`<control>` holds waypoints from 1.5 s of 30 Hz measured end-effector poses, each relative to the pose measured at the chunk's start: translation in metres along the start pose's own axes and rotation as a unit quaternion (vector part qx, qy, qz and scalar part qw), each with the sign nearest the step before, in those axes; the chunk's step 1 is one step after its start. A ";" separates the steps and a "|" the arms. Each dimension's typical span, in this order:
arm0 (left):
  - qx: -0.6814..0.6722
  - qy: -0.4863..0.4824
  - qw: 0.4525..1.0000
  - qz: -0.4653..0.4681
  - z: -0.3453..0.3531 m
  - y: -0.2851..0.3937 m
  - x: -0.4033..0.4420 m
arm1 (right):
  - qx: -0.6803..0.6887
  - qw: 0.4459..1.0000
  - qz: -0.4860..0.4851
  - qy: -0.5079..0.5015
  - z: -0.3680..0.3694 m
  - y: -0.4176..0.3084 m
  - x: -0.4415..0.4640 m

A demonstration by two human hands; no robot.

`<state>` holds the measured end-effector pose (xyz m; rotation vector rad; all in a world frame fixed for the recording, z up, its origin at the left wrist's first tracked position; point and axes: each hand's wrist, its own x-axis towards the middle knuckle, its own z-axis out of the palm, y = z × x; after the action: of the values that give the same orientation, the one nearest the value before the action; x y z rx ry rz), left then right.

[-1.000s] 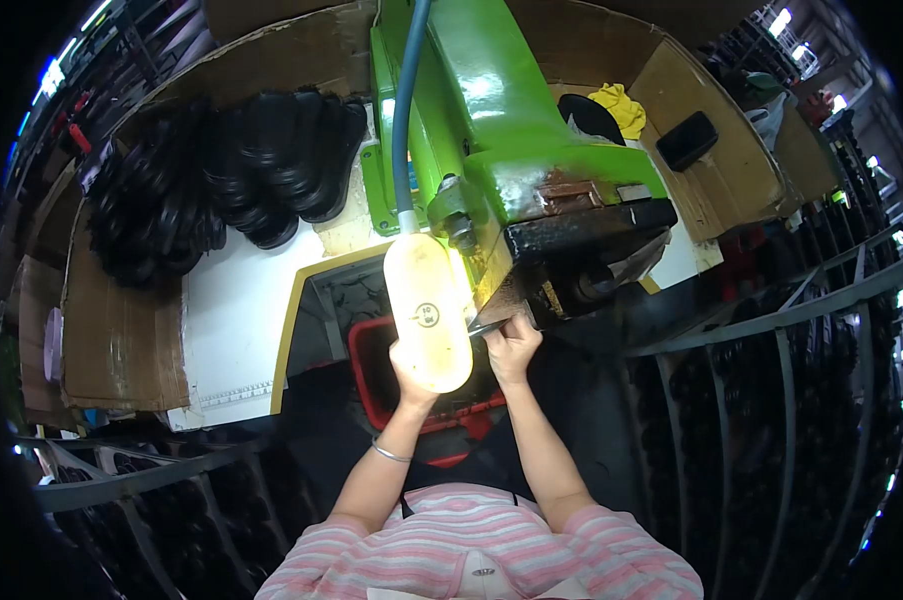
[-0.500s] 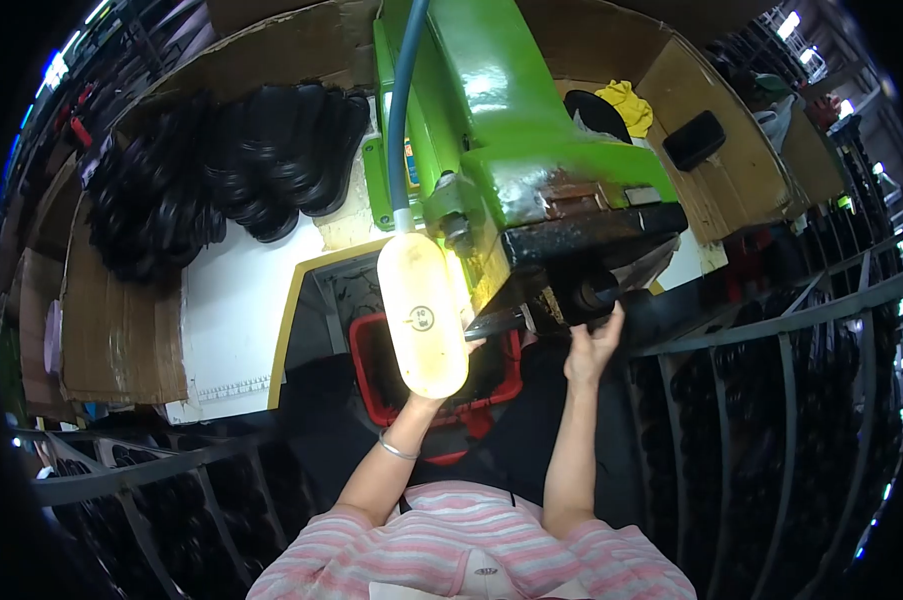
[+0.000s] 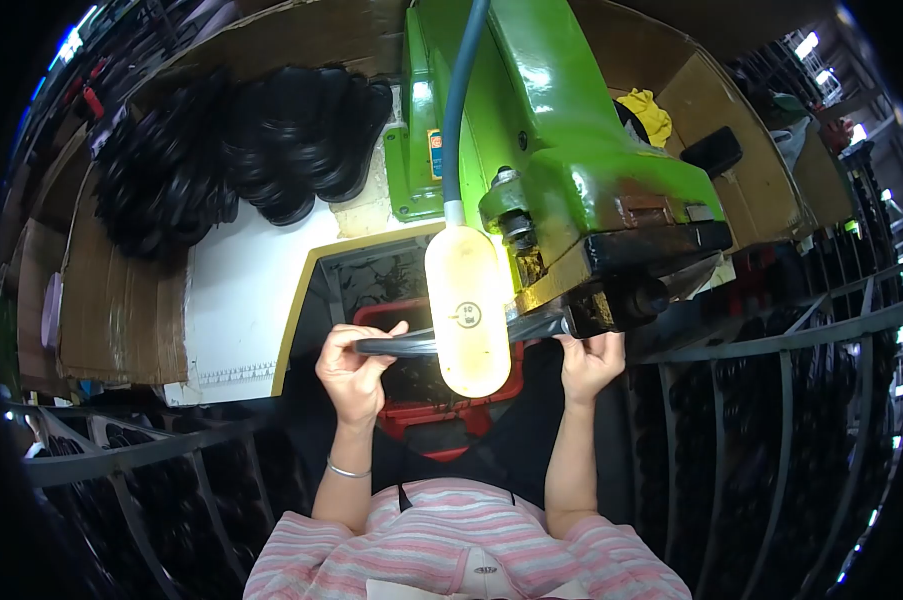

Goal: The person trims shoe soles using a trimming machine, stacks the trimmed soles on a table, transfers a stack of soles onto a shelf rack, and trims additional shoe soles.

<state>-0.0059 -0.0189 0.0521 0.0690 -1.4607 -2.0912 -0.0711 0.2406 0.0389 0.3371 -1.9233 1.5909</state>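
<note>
A black shoe sole (image 3: 399,346), seen edge-on, stretches between my two hands below the head of the green machine (image 3: 611,170). My left hand (image 3: 353,378) pinches its left end between thumb and fingers. At the other end, my right hand (image 3: 592,368) has its fingers closed on the sole, right under the machine's dark working head (image 3: 641,265). A lit oval lamp (image 3: 467,310) on a blue-grey flexible neck hides the sole's middle.
Stacked black soles (image 3: 301,140) lie on the white table (image 3: 236,290) to the left. A red bin (image 3: 411,415) with dark scraps sits below the lamp. Cardboard walls (image 3: 131,310) border the table. A yellow cloth (image 3: 646,117) and black phone-like object (image 3: 711,150) lie right; metal rails (image 3: 771,340) flank me.
My left hand has moved left and up from behind the lamp, and the sole now shows across the gap. My right hand has dropped slightly. The view has shifted, so machine and lamp appear farther right.
</note>
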 end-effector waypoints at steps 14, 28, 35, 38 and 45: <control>0.426 -0.143 0.892 0.037 -0.040 -0.045 0.024 | -0.070 0.976 -0.206 -0.031 0.053 -0.017 0.004; 0.076 -0.038 0.995 -0.058 0.056 -0.128 -0.044 | 0.313 0.900 0.304 -0.006 0.041 0.100 -0.045; 0.026 -0.032 0.997 -0.066 0.070 -0.107 -0.044 | 0.204 0.938 0.232 0.156 -0.017 0.094 -0.022; 0.063 -0.080 0.994 -0.037 0.072 -0.073 -0.031 | 0.051 0.980 0.117 0.153 -0.056 0.066 0.007; -0.084 0.005 0.989 -0.120 0.018 -0.076 -0.033 | -0.013 0.999 -0.013 0.047 -0.035 -0.006 0.034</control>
<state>-0.0172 0.0299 -0.0163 0.1988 -1.3180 -2.3958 -0.0840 0.2788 0.0672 0.2711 -1.8576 1.5366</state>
